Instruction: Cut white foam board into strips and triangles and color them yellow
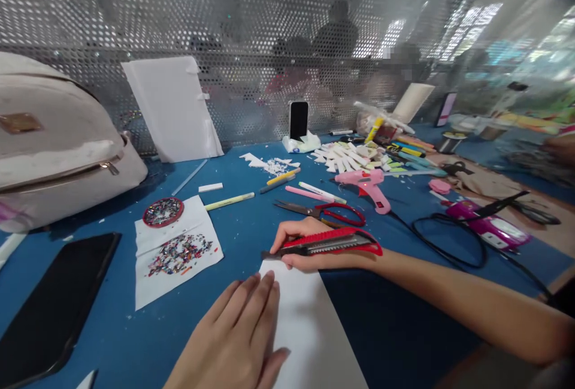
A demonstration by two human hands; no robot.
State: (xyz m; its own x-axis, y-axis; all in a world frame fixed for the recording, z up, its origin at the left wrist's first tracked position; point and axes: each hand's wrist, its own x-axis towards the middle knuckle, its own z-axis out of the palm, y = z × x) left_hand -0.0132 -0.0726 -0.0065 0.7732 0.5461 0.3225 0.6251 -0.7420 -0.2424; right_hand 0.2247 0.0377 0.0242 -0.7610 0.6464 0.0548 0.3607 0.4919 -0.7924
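White sheet [309,323]: lies on the blue bench [242,239], directly in front, near end running out of view. Left hand [233,335]: palm down, fingers flat and side by side along the sheet's left edge, thumb spread apart, nothing gripped; apparently pressed there to pin the sheet against slipping. Right hand [308,225]: clamped on a red cutter [335,242], fingers and thumb well forward near the blade, likely for fine control. Blade at the sheet's far end, contact impossible to tell; left fingertips near, probably the chief hazard.

Surroundings. Red-handled scissors [344,212]: just beyond the right hand, close enough to hamper a forward move. Pink glue gun [366,184]: behind the scissors, black cord [403,226] looping toward the right forearm, a possible snag. Pile of white pieces [345,158]: farther back. Creased paper [144,284]: left, under loose beads [179,254] and a red-rimmed dish [164,212], presumably as a catch for strays. Dark tablet-like slab [58,305]: near left. Pale backpack [63,155]: far left, well apart.
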